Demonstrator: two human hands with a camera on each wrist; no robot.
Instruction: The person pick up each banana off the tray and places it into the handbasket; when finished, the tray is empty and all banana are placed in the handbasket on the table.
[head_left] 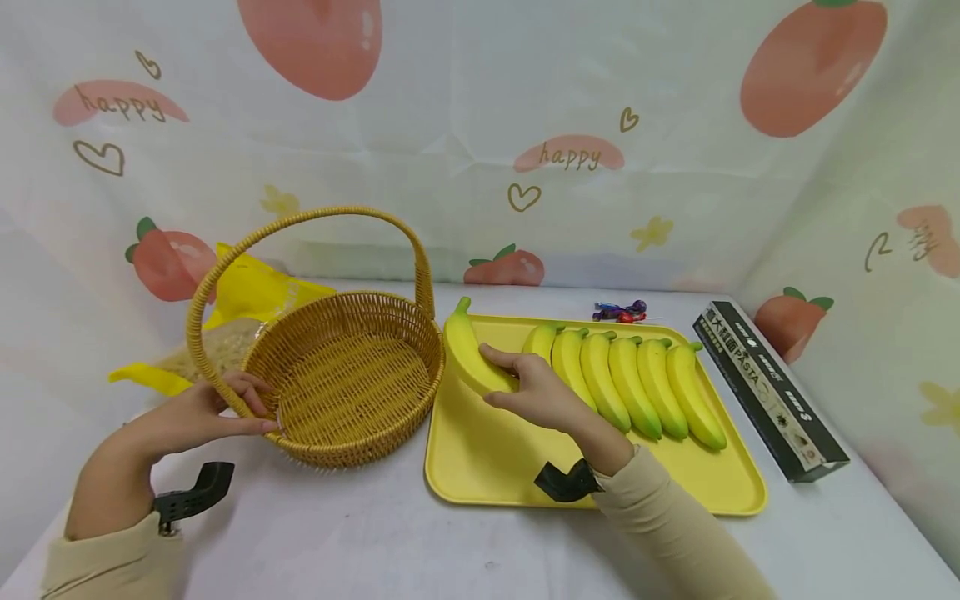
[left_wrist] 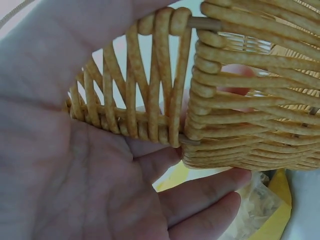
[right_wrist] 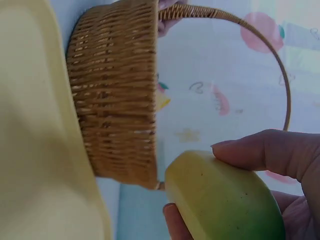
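Note:
My right hand [head_left: 536, 390] grips a yellow banana [head_left: 471, 354] with a green stem, over the left part of the yellow tray [head_left: 480, 479]. Several more bananas [head_left: 603, 379] lie side by side on that tray. Seen in the right wrist view, the thumb and fingers pinch the held banana [right_wrist: 225, 197] near its greenish end. The woven basket [head_left: 345, 375] has a tall arched handle and nothing inside. At its left side my left hand [head_left: 217, 408] holds the handle's base, and the left wrist view shows the woven handle foot [left_wrist: 145, 80] between thumb and fingers.
Behind the basket leans a yellow bag [head_left: 251, 292] with a see-through part. Right of the tray lies a long black pasta box [head_left: 768, 387]. Small wrapped candies [head_left: 621, 312] sit behind the tray. A printed cloth [head_left: 450, 125] hangs at the back.

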